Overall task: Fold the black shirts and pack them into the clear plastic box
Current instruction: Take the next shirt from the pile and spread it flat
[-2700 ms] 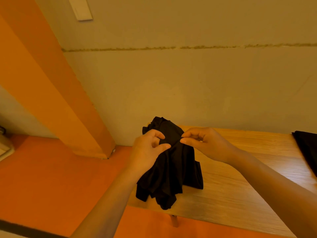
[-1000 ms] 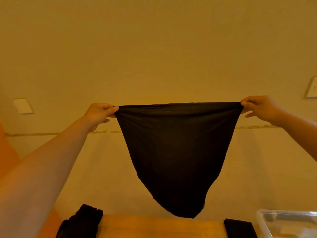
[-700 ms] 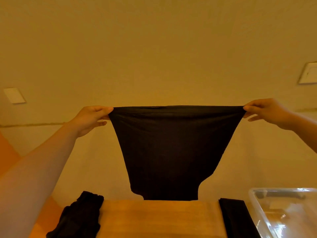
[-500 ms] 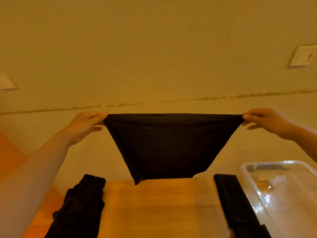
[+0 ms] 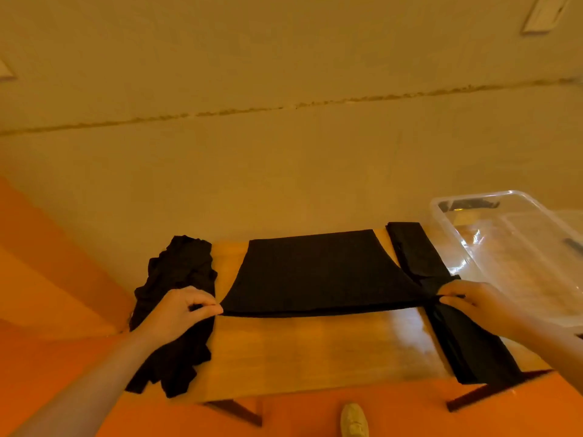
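Tabletop [image 5: 315, 351] centre frame. Clear plastic box [image 5: 508, 247] at right, contents unclear through glare. Black shirt [image 5: 315, 275] flat mid-table; left hand [image 5: 176, 313] and right hand [image 5: 473, 302] pinch its near corners. Crumpled pile [image 5: 176, 279] left, folded stack [image 5: 463, 348] right.

wooden table [image 5: 315, 351], orange floor [image 5: 47, 310], wall plate [image 5: 542, 14], shoe [image 5: 355, 421]

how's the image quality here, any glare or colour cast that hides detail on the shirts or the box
Head view: a strong warm orange cast tints everything. The black shirt both hands pinch reads as a flat dark shape, its folds barely visible, as does the crumpled pile. Bright glare streaks the clear plastic box and the wooden table. Wide-angle distortion bows the wall line. The left hand and right hand look slightly soft.
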The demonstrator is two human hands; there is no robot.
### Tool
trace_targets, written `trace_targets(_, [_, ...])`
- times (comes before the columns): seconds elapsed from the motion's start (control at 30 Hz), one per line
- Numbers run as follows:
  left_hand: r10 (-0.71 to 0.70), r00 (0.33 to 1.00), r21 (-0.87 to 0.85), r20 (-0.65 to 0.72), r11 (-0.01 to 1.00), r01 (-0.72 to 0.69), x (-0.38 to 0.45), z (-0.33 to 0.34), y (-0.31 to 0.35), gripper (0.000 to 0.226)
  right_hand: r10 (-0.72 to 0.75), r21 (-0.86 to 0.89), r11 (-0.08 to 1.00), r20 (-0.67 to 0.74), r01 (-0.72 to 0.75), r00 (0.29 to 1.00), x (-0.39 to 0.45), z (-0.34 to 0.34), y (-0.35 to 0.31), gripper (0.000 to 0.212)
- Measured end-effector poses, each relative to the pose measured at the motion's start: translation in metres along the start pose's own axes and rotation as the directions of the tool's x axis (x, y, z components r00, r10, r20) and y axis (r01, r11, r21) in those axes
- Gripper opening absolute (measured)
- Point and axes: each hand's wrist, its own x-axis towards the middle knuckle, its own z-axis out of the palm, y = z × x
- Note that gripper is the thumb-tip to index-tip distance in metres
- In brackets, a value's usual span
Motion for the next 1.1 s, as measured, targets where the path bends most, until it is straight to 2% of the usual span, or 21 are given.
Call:
trace_targets(0.07, [0.131,0.991,0.214,0.023,0.968,-0.133,-0.019,0.021,-0.019,0.032,-0.030,-0.077,0.996,0.034,0.033,0.999,-0.019,0.022,0.006,0.005])
trace_targets(0.13, [0.230,0.972,0.353,0.037,0.907,-0.228,-0.033,0.043,-0.036,0.052,-0.025,-0.176,0.984,0.071,0.037,0.997,-0.032,0.043,0.014,0.017])
trace_targets(0.17, [0.261,0.965,0.389,0.037,0.885,-0.255,-0.039,0.052,-0.043,0.056,-0.001,-0.224,0.974,0.081,0.019,0.997,-0.038,0.052,0.016,0.023])
trace_targets(0.27, [0.293,0.956,0.446,0.018,0.853,-0.270,-0.055,0.075,-0.051,0.058,-0.015,-0.227,0.973,0.114,0.041,0.993,-0.056,0.073,0.022,0.061])
trace_targets(0.3, [0.298,0.955,0.456,0.008,0.849,-0.269,-0.060,0.082,-0.051,0.058,0.006,-0.233,0.972,0.133,0.025,0.991,-0.061,0.078,0.023,0.063])
trace_targets(0.4, [0.265,0.964,0.439,-0.022,0.869,-0.229,-0.076,0.100,-0.053,0.056,-0.021,-0.282,0.958,0.128,0.057,0.992,-0.073,0.092,0.031,0.035])
trace_targets(0.43, [0.245,0.969,0.426,-0.034,0.881,-0.207,-0.081,0.105,-0.054,0.057,-0.010,-0.285,0.957,0.153,0.053,0.988,-0.076,0.095,0.033,0.032])
trace_targets(0.53, [0.167,0.982,0.390,-0.083,0.913,-0.123,-0.096,0.122,-0.057,0.060,-0.007,-0.286,0.956,0.176,0.058,0.984,-0.083,0.106,0.045,0.032])
trace_targets(0.6, [0.102,0.989,0.326,-0.108,0.943,-0.062,-0.105,0.131,-0.057,0.056,-0.003,-0.253,0.966,0.186,0.051,0.982,-0.089,0.110,0.050,0.043])
trace_targets(0.63, [0.066,0.991,0.301,-0.117,0.953,-0.028,-0.109,0.135,-0.054,0.052,-0.004,-0.254,0.966,0.181,0.050,0.983,-0.092,0.111,0.051,0.045])
trace_targets(0.77, [-0.038,0.993,0.272,-0.107,0.960,0.066,-0.118,0.152,-0.040,0.020,-0.056,-0.282,0.953,0.195,0.110,0.979,-0.097,0.116,0.055,0.029])
trace_targets(0.83, [-0.063,0.991,0.284,-0.122,0.954,0.095,-0.121,0.162,-0.038,0.012,-0.044,-0.285,0.952,0.224,0.108,0.974,-0.096,0.117,0.055,0.028])
trace_targets(0.97, [-0.127,0.982,0.311,-0.138,0.936,0.165,-0.121,0.174,-0.033,0.014,-0.057,-0.274,0.954,0.222,0.119,0.973,-0.093,0.118,0.055,0.029])
trace_targets(1.1, [-0.168,0.963,0.250,-0.209,0.943,0.219,-0.112,0.176,-0.020,0.017,-0.107,-0.252,0.953,0.236,0.167,0.966,-0.083,0.117,0.051,0.025])
